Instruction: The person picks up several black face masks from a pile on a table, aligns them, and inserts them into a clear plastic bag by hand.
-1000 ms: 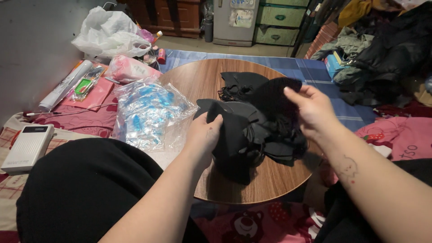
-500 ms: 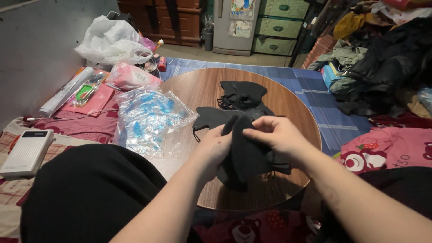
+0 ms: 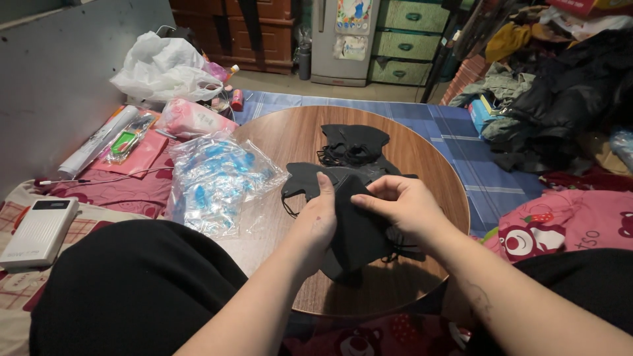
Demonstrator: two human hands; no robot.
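A: Where is the black mask [image 3: 359, 227]?
B: Above the round table [image 3: 290, 142], pinched between left hand [image 3: 315, 221] and right hand [image 3: 402, 204], both grasping it.
A: And around it?
B: More masks [image 3: 353, 145] behind; a clear plastic bag [image 3: 211, 181] lies left

Round wooden desk [image 3: 290, 142] sitting low on a blue plaid floor mat [image 3: 484, 175]. Grey wall panel [image 3: 62, 79] running along the far left of the grips. Dark wooden drawers [image 3: 267, 33], a pale fridge [image 3: 343, 39] and green drawer units [image 3: 412, 39] standing well beyond the grips. Heaped clothes [image 3: 560, 99] piling up at far right. Dim indoor light falling over everything.
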